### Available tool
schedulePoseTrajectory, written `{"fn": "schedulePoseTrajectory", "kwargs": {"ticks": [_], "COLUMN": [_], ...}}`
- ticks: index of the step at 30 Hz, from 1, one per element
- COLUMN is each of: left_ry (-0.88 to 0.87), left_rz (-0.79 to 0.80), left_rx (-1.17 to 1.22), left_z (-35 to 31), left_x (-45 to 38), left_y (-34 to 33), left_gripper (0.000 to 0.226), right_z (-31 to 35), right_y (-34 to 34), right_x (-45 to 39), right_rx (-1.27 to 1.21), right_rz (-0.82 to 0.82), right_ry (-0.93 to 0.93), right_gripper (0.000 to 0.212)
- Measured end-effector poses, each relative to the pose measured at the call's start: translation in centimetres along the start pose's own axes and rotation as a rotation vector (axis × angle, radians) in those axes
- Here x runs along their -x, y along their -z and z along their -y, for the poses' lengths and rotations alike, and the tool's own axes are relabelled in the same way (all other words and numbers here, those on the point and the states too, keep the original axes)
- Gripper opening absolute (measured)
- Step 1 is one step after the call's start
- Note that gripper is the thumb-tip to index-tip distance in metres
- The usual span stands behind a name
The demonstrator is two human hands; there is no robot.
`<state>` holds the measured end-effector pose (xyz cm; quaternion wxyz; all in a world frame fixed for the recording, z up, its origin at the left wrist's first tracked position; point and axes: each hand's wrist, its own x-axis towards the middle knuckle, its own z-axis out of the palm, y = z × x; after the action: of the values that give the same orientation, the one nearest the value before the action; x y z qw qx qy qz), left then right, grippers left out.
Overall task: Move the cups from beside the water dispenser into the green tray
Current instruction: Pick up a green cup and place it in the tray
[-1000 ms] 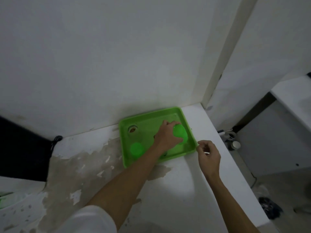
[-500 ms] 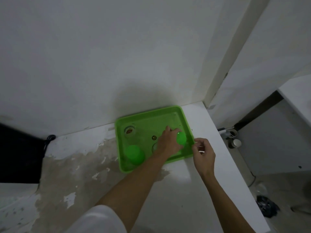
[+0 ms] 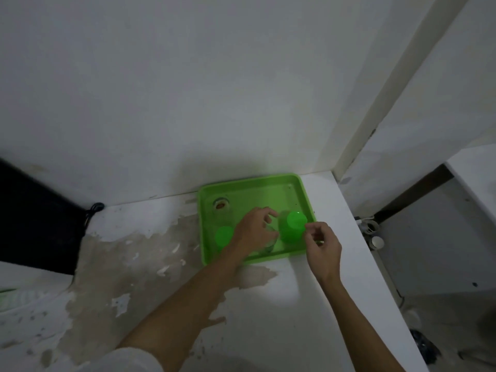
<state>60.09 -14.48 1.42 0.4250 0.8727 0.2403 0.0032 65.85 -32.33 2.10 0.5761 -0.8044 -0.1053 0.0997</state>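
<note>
Left hand (image 3: 253,232) has let go of green cup (image 3: 294,226), fingers loose | cup upright in green tray (image 3: 249,183) | right hand (image 3: 322,241) curled, empty | placement looks complete

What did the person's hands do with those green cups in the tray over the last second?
The left hand let go of the right green cup, which now stands upside down in the green tray, and shifted left over a clear glass in the tray. The right hand moved in from beyond the tray's edge, its fingers reaching that cup. The left green cup and the far glass stayed put.
</note>
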Motion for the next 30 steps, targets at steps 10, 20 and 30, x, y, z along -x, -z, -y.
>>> {"fn": "schedulePoseTrajectory", "kwargs": {"ticks": [10, 20, 30], "left_ry": [0.047, 0.315, 0.435], "left_rz": [-0.176, -0.408, -0.634], "left_rx": [0.307, 0.470, 0.451], "left_z": [7.7, 19.0, 30.4], "left_x": [12.9, 29.0, 40.5], "left_y": [6.3, 13.6, 21.4], "left_gripper": [0.030, 0.019, 0.022], "right_z": [4.1, 7.9, 11.2], "right_y": [-7.8, -21.7, -36.1], "right_x": [6.5, 19.0, 28.4], "right_rx": [0.073, 0.122, 0.227], "right_rz": [0.265, 0.599, 0.862], "right_ry": [0.137, 0.227, 0.244], "right_gripper": [0.016, 0.019, 0.015]}}
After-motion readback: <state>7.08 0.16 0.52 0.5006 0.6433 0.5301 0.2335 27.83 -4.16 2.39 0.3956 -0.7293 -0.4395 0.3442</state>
